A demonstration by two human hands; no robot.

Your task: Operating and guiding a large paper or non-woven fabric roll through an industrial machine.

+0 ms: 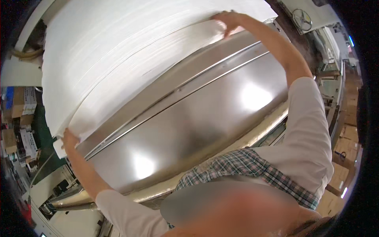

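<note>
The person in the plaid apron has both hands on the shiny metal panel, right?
Not quite. The head view shows the left hand and right hand at the white sheeting, not on the shiny metal panel. The plaid apron is right.

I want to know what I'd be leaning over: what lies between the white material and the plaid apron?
A metal surface, then a yellowish strip nearer the apron; the head view shows both.

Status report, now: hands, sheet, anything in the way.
Left hand at left end of white sheet, right hand toward right end; grips unclear. Sheet spread wide beyond metal panel. Nothing seen lying on sheet between hands.
</note>
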